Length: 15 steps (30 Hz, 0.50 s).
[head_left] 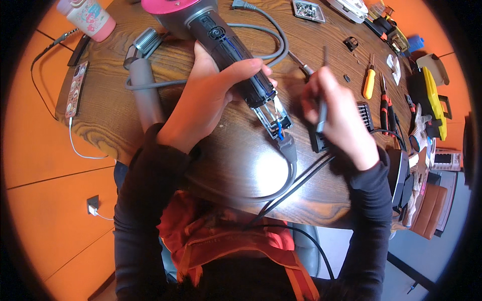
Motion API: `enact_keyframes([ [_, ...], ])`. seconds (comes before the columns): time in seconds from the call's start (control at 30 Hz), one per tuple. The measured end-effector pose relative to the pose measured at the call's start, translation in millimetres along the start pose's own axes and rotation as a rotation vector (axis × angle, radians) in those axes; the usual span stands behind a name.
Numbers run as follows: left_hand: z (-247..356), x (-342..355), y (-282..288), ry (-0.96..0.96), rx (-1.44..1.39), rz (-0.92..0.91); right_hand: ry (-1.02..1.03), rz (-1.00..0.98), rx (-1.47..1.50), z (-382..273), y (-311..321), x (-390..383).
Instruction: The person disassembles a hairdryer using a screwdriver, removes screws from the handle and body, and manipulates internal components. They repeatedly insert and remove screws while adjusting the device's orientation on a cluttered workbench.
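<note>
My left hand [206, 95] is wrapped round the opened handle of a hair dryer [233, 60] with a pink-rimmed head. Blue and white wires [277, 118] show in the clear frame at the handle's lower end, where a dark grey cord [287, 145] comes out. To the right, my right hand [334, 108] is closed round a slim pen-like tool [322, 118] with a grey handle and a thin dark tip pointing away. Motion blurs this hand. Beside its fingers shows the metal shaft of another tool [300, 62]; I cannot tell whether it is held.
A grey tubular sleeve [144, 83] and a mesh filter [146, 41] lie left. Right are a yellow screwdriver [370, 80], red-black pliers [384, 113], a bit set [365, 116] and a yellow-black toolbox [433, 100]. A cup [90, 20] stands far left; black cables [301, 180] cross the front edge.
</note>
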State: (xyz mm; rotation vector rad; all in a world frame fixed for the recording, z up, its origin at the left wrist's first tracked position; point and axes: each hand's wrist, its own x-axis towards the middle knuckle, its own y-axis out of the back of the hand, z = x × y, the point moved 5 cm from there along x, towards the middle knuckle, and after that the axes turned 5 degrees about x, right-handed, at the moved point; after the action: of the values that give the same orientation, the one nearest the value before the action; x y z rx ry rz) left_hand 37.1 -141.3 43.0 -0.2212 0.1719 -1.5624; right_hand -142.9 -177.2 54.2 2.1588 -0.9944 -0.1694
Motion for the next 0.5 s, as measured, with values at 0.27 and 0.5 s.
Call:
enact_keyframes([
  [0.27, 0.1, -2.6, -8.7, 0.059, -0.113, -0.031, 0.253, 0.039, -0.160, -6.4, -11.6, -1.0],
  [0.5, -0.7, -5.1, -9.8, 0.046, -0.083, 0.009, 0.207, 0.058, -0.097, -3.2, -8.2, -7.2],
])
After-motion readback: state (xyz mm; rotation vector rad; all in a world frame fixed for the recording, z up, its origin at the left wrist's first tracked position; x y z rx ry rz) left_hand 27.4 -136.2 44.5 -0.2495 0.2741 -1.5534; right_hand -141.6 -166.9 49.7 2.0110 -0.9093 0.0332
